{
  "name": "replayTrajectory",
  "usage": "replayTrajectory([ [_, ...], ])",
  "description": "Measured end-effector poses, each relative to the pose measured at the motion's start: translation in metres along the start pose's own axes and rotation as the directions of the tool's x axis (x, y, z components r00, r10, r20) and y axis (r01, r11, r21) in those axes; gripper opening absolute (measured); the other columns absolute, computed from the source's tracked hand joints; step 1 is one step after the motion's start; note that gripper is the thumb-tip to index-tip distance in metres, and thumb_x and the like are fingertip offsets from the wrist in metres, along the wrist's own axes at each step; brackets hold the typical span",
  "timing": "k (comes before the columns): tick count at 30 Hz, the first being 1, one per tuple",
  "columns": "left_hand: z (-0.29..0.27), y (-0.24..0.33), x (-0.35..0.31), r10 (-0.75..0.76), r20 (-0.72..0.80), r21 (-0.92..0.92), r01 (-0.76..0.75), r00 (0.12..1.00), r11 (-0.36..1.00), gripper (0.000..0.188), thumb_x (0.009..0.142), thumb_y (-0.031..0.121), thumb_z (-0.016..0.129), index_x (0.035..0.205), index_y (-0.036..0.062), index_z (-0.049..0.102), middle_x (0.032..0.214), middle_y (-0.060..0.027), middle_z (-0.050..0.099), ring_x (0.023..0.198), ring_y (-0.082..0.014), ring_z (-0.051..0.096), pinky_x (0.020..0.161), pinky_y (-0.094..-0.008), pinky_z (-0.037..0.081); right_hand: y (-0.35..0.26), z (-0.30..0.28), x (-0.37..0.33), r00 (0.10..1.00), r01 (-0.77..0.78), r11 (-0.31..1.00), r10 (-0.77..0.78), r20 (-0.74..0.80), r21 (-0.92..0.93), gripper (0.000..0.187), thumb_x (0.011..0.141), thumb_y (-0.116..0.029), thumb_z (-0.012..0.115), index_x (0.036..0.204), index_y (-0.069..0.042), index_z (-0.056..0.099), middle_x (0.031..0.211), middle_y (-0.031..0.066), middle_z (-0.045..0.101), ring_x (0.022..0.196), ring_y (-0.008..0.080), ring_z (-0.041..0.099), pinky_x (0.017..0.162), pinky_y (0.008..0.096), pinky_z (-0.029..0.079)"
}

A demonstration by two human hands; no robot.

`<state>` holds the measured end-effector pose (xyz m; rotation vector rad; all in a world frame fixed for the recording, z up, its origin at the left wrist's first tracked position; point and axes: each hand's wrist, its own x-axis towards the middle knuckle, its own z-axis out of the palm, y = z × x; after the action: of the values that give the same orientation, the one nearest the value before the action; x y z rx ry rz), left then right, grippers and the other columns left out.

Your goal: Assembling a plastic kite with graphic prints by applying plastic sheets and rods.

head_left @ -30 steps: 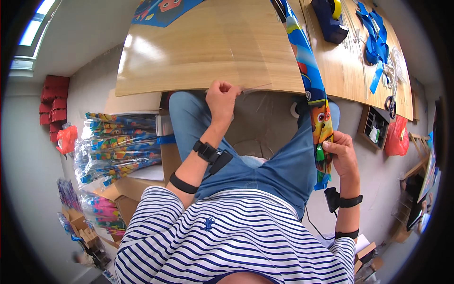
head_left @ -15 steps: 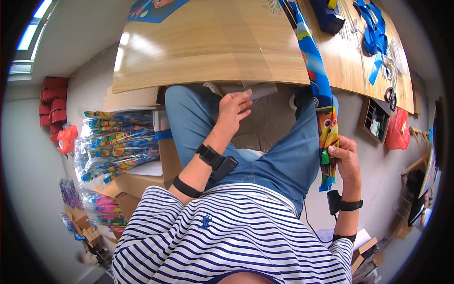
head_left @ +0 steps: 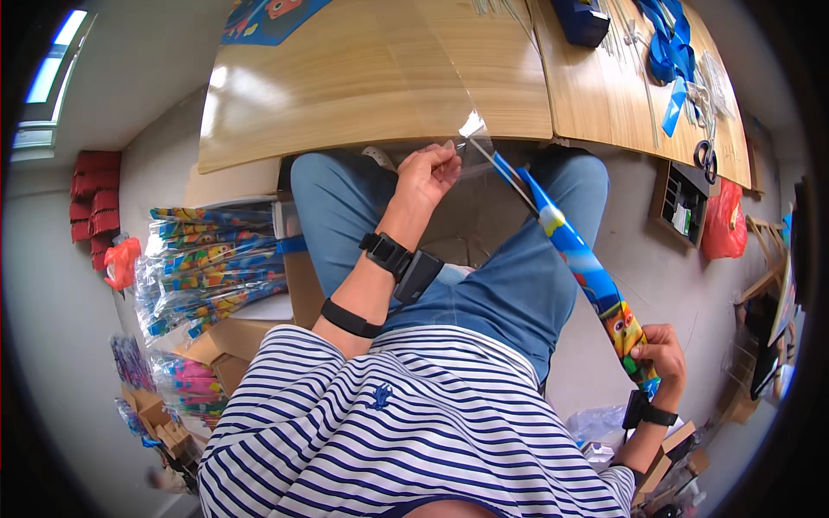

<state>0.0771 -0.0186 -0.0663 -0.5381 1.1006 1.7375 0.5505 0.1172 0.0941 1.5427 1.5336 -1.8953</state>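
My left hand [head_left: 429, 177] pinches the near end of a long clear plastic sleeve [head_left: 477, 134], which hangs over the table edge and stretches back across the tabletop. In my right hand [head_left: 663, 354] is the lower end of a narrow folded kite [head_left: 574, 255], blue with colourful cartoon print. It slants up to the left above my right thigh. Thin rods at its upper tip meet the mouth of the sleeve; whether they are inside, I cannot tell.
The wooden table [head_left: 345, 95] holds a flat blue printed piece [head_left: 272, 19], blue ribbon [head_left: 669, 52] and black scissors [head_left: 705, 160]. To my left, several wrapped kites [head_left: 216, 268] lie over a cardboard box [head_left: 304, 293]. A red bag [head_left: 725, 220] hangs at the right.
My right hand has moved down and right, and the kite has swung from nearly upright to a slant, its tip now at the sleeve. My left hand has risen slightly.
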Motion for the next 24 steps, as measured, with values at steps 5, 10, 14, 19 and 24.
replayTrajectory([
  [5, 0.016, 0.002, -0.006, 0.005, 0.053, -0.046, -0.002, 0.999, 0.999, 0.016, 0.083, 0.003, 0.075, 0.092, 0.0053, 0.062, 0.080, -0.0049, 0.061, 0.069, -0.0198, 0.060, 0.064, -0.0383, 0.056, 0.012, -0.004, -0.024, 1.000, -0.020, 1.000, 0.020, -0.016, -0.003, 0.018, 0.065, -0.007, 0.073, 0.079, 0.004, 0.071, 0.070, 0.0059, 0.068, 0.055, 0.0108, 0.058, 0.054, 0.0239, 0.046],
  [10, 0.023, 0.002, -0.013, 0.016, 0.110, -0.032, -0.012, 0.994, 0.999, 0.020, 0.082, 0.008, 0.078, 0.088, 0.0074, 0.059, 0.078, -0.0039, 0.058, 0.068, -0.0173, 0.055, 0.066, -0.0387, 0.054, 0.022, 0.003, -0.014, 0.999, 0.003, 1.000, -0.004, -0.033, -0.030, 0.020, 0.065, -0.007, 0.073, 0.081, 0.005, 0.071, 0.069, 0.0054, 0.068, 0.056, 0.0111, 0.058, 0.055, 0.0251, 0.047],
  [14, 0.030, 0.001, -0.019, 0.047, 0.116, 0.012, -0.048, 0.992, 0.999, 0.020, 0.083, 0.009, 0.078, 0.087, 0.0076, 0.058, 0.077, -0.0037, 0.057, 0.067, -0.0172, 0.055, 0.066, -0.0388, 0.054, 0.010, 0.014, -0.005, 0.999, 0.015, 0.999, -0.017, -0.038, -0.041, 0.020, 0.065, -0.007, 0.072, 0.081, 0.005, 0.071, 0.068, 0.0044, 0.066, 0.056, 0.0112, 0.057, 0.054, 0.0256, 0.046],
  [19, 0.032, 0.001, -0.018, 0.058, 0.116, 0.003, -0.059, 0.992, 0.998, 0.021, 0.083, 0.010, 0.077, 0.090, 0.0076, 0.058, 0.078, -0.0037, 0.058, 0.067, -0.0176, 0.056, 0.066, -0.0390, 0.053, 0.010, 0.016, 0.004, 1.000, 0.008, 0.998, -0.009, -0.022, -0.056, 0.020, 0.065, -0.008, 0.072, 0.080, 0.004, 0.071, 0.067, 0.0036, 0.065, 0.056, 0.0111, 0.057, 0.054, 0.0256, 0.046],
  [24, 0.027, 0.008, -0.009, 0.096, 0.144, 0.005, -0.097, 0.985, 0.995, 0.021, 0.084, 0.009, 0.076, 0.093, 0.0084, 0.058, 0.078, -0.0036, 0.058, 0.067, -0.0173, 0.055, 0.066, -0.0392, 0.053, 0.008, 0.016, 0.001, 1.000, 0.017, 0.996, -0.017, 0.003, -0.083, 0.020, 0.066, -0.008, 0.072, 0.082, 0.005, 0.070, 0.068, 0.0035, 0.065, 0.057, 0.0108, 0.057, 0.054, 0.0260, 0.046],
])
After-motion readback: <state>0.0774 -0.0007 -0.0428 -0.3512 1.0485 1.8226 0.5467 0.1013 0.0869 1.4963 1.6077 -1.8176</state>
